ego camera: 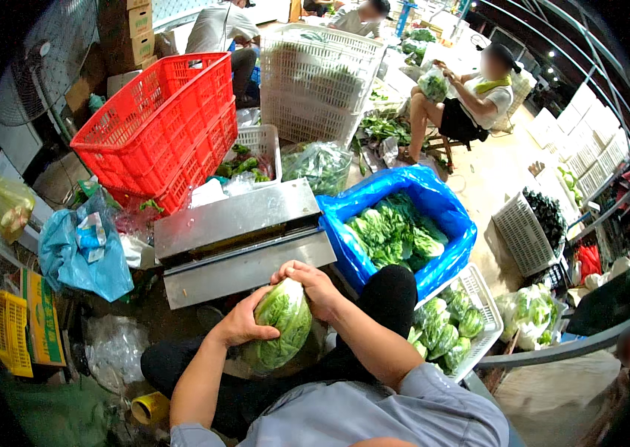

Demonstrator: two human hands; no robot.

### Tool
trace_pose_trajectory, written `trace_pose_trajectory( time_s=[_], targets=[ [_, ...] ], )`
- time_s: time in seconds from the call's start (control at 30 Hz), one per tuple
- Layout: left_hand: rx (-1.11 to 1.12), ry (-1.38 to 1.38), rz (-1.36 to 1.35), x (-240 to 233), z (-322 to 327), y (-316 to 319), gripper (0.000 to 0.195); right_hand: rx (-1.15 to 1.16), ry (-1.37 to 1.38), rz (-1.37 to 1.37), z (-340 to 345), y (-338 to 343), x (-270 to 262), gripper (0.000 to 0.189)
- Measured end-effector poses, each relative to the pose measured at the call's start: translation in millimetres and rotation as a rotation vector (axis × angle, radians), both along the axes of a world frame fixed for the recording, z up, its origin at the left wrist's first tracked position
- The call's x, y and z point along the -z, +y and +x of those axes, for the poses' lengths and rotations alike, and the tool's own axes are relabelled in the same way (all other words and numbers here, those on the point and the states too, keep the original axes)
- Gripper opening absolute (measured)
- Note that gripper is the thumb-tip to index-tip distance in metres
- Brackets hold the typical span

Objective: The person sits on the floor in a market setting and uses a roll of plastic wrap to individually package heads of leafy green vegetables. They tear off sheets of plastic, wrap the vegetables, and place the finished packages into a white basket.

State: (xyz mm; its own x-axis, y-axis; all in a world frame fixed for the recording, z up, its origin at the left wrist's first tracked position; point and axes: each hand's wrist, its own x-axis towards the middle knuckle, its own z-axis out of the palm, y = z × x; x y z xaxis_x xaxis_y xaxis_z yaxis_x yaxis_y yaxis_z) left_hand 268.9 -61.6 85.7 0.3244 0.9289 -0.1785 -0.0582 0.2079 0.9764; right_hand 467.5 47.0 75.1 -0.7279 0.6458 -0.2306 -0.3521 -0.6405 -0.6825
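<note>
A head of leafy cabbage is held between both hands above the lap, its pale end pointing away from me. My left hand grips its left side with the thumb across the leaves. My right hand closes around the pale top end. Just beyond the hands stands a stainless steel machine with a long slot. A crate lined with a blue plastic bag holds loose leafy greens. Right of my knee, a white plastic crate holds several cabbages, some apparently in clear film.
Stacked red crates and stacked white crates stand beyond the machine. A light blue bag and clear plastic lie at left. A seated person handles a bagged vegetable at upper right; other people are farther back.
</note>
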Motion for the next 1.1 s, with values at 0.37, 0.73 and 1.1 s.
trace_pose_trajectory(
  time_s=[0.37, 0.73, 1.1],
  targets=[
    [0.028, -0.876, -0.487, 9.3, 17.9, -17.5, 0.09, -0.27, -0.086, 0.761, -11.9, 20.8, -30.3, 0.068],
    [-0.25, -0.651, -0.354, -9.7, 29.2, -2.4, 0.101, -0.328, -0.196, 0.412, -31.3, 36.6, -5.8, 0.028],
    [-0.311, -0.635, -0.328, 5.2, 9.9, 7.8, 0.071, -0.36, -0.208, 0.417, -65.0, 46.1, -3.8, 0.019]
  ],
)
